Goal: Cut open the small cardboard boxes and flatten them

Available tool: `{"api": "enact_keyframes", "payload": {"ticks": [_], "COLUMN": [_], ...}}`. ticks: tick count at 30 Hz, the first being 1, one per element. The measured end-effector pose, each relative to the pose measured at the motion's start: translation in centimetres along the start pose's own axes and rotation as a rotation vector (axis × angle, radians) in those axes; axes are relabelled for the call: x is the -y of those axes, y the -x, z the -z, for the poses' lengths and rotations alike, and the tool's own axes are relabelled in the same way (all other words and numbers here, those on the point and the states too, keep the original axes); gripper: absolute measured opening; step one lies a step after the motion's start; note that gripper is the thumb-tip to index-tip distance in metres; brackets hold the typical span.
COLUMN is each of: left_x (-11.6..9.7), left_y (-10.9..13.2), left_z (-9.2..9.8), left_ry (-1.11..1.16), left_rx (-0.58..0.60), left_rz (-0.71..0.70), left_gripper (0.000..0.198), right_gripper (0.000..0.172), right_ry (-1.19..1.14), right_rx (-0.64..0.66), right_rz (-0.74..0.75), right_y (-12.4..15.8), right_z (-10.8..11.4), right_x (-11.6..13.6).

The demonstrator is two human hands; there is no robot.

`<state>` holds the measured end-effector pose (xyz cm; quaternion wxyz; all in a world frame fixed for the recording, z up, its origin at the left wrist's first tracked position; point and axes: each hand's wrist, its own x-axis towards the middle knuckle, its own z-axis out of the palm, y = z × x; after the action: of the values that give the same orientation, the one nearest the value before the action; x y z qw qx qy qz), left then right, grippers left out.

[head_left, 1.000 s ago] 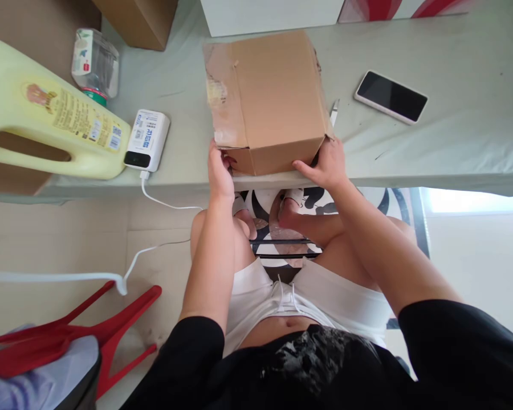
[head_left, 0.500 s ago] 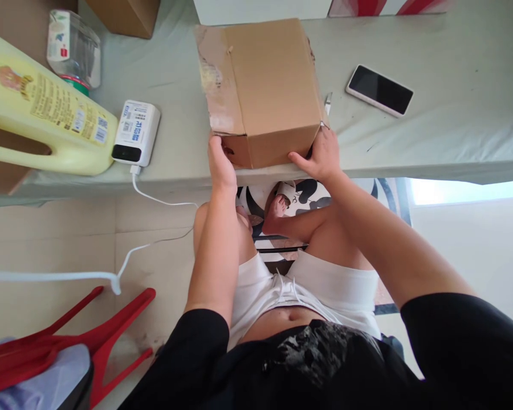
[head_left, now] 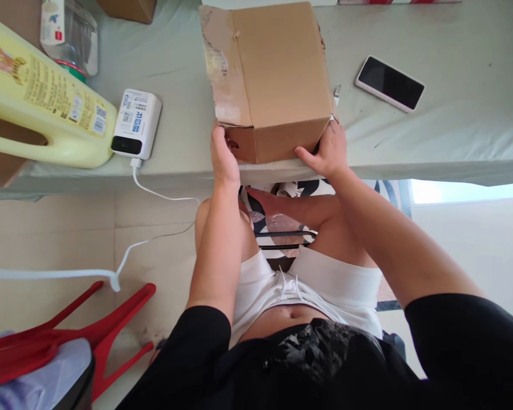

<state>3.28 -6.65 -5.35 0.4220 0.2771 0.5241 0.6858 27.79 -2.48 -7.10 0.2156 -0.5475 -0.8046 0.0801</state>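
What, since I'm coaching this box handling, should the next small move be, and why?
Probably tilt the cardboard box up on its far edge. The left hand and right hand each clasp a near bottom corner, the box sits right at the near edge of the table, and its top looks shut: grip for a tilt, little room to slide nearer.

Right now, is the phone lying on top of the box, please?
No, the phone lies on the table to the right of the box, apart from it.
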Motion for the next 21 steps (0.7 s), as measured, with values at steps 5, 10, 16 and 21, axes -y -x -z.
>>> {"api": "enact_keyframes", "payload": {"ticks": [5,10,16,21], "left_x": [0.09,-0.22,-0.67,-0.46], "left_y": [-0.23,0.05,0.35,0.3], "left_z": [-0.07,0.0,0.17,-0.08], "left_ry": [0.021,0.027,0.057,0.038], "left_rx": [-0.005,-0.012,0.025,0.012], "left_rz": [0.021,0.02,0.0,-0.01], "left_gripper": [0.036,0.04,0.042,0.045], "right_gripper": [0.097,0.098,0.1,0.098], "right_ry": [0.013,0.046,0.039,0.033], "right_rx": [0.016,0.011,0.008,0.035], "right_rz": [-0.008,0.012,0.0,-0.006], "right_y": [-0.03,-0.05,-0.02,-0.07], "right_z": [-0.05,-0.38,-0.4,-0.12], "right_x": [-0.1,-0.51,-0.38,-0.12]}}
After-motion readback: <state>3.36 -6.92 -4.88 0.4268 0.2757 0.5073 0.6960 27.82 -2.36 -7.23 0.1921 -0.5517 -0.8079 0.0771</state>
